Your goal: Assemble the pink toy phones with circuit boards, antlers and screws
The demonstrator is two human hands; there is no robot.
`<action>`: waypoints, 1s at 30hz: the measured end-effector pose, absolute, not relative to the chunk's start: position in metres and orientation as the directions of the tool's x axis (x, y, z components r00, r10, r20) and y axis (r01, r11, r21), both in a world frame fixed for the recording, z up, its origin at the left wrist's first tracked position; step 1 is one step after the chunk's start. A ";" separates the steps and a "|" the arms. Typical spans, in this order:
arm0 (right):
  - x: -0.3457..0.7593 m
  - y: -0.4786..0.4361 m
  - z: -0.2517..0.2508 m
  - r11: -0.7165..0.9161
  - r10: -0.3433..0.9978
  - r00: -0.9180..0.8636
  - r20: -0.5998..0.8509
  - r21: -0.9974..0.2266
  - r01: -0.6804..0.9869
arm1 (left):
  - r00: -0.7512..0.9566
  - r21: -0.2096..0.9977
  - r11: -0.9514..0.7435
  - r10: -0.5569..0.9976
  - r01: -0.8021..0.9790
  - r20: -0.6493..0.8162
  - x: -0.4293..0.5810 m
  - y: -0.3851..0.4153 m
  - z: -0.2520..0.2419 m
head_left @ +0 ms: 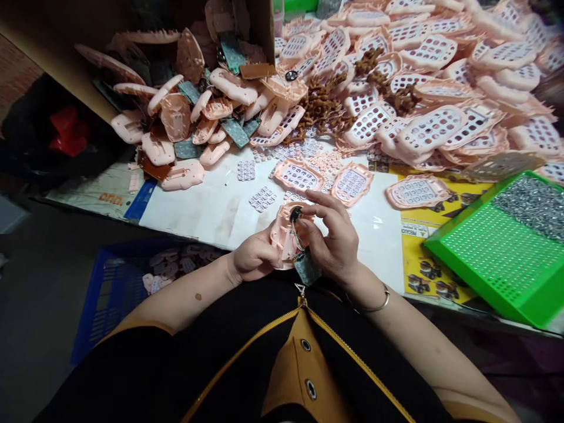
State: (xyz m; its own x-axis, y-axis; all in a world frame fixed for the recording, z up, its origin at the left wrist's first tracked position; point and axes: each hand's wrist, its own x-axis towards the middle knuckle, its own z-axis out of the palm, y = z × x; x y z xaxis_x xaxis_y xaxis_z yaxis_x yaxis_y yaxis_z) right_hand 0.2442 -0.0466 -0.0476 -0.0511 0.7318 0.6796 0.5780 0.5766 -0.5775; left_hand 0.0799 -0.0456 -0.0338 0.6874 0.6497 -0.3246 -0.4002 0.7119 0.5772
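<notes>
My left hand (258, 254) grips a pink plastic toy-phone shell (278, 234) by its left side, its hollow inside turned up. The fingers of my right hand (331, 238) pinch a small round black speaker (295, 214) at the shell's top end. Thin wires run down from it to a green circuit board (307, 267) that hangs at the shell's lower edge, under my right palm. Just beyond my hands lie a pink front cover with a keypad (298, 175) and another such cover (351, 183). Loose white keypads (263, 200) rest to the left.
An open cardboard box (94, 97) spills pink shells with circuit boards at the back left. Many pink covers (434, 126) are heaped at the back right, beside brown pieces (324, 108). A green tray (489, 258) of screws stands right. A blue crate (103, 282) sits below the table edge.
</notes>
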 end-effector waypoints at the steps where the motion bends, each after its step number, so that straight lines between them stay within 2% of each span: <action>1: 0.245 -0.046 -0.046 0.590 0.718 -0.074 0.692 -0.550 0.592 | 0.687 0.573 0.713 0.650 -0.405 -0.324 0.080 -0.045 -0.034; 7: 0.252 -0.044 -0.035 0.613 0.679 -0.218 0.701 -0.377 0.694 | 0.660 0.573 0.687 0.685 -0.447 -0.307 0.078 -0.044 -0.034; 12: 0.254 -0.048 -0.026 0.566 0.723 -0.363 0.588 -0.202 0.800 | 0.664 0.662 0.642 0.693 -0.388 -0.283 0.077 -0.045 -0.040; 15: 0.254 -0.049 -0.022 0.569 0.731 -0.423 0.536 -0.136 0.811 | 0.670 0.671 0.642 0.685 -0.371 -0.285 0.075 -0.045 -0.045; 17: 0.253 -0.047 -0.021 0.576 0.743 -0.416 0.525 -0.183 0.797 | 0.674 0.666 0.643 0.684 -0.378 -0.278 0.072 -0.045 -0.045; 23: 0.254 -0.042 -0.031 0.589 0.793 -0.267 0.548 -0.577 0.566 | 0.704 0.546 0.723 0.641 -0.423 -0.304 0.070 -0.042 -0.034; 27: 0.250 -0.043 -0.040 0.532 0.846 -0.263 0.463 -0.721 0.444 | 0.593 0.502 0.715 0.692 -0.486 -0.411 0.079 -0.039 -0.034; 30: 0.250 -0.044 -0.045 0.434 0.900 -0.203 0.387 -0.839 0.327 | 0.475 0.546 0.682 0.731 -0.487 -0.490 0.081 -0.036 -0.035</action>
State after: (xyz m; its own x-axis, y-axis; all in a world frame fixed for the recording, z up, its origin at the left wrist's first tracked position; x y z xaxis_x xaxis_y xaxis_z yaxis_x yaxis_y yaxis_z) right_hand 0.2502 -0.0442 -0.0453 -0.2028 0.8997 0.3866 0.3275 0.4343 -0.8391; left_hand 0.0810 -0.0363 -0.0347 0.4749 0.7310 -0.4901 -0.4867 0.6821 0.5458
